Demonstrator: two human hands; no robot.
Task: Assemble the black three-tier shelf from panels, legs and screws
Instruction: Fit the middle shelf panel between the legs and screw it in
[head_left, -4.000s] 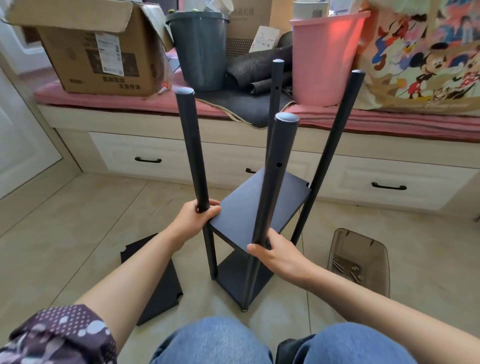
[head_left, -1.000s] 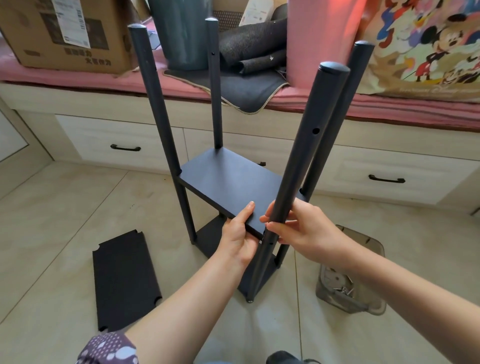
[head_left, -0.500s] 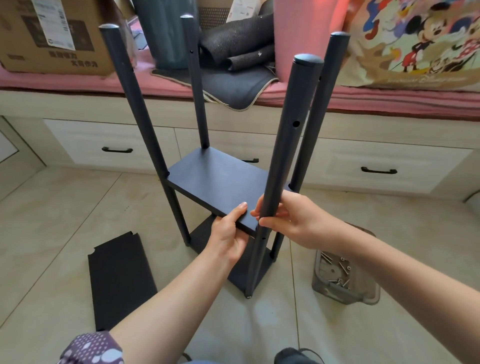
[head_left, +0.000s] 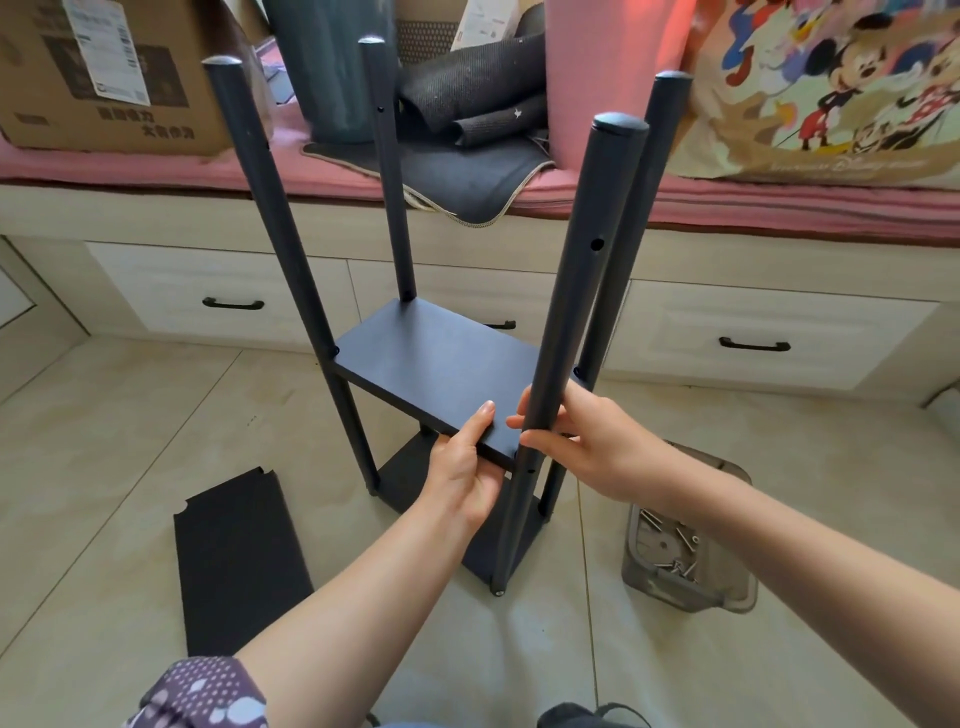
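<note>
Tiled floor (head_left: 130, 467) held everything, seen from our seat. Nearest, a spare panel (head_left: 239, 561) lay flat at our left, a clear tray of screws (head_left: 680, 556) at our right. Between them stood the half-built shelf (head_left: 447, 364), two tiers in, four legs up. Our left hand (head_left: 462, 467) pinched the middle panel's near edge, thumb on top. Our right hand (head_left: 582, 441) was wrapped round the near leg (head_left: 571, 322) just at that corner. We judged the panels light and stiff, the legs smooth and apt to slip, so hold low by the joint. Beyond sat the drawer bench (head_left: 727, 332) with a cardboard box (head_left: 104, 78).
</note>
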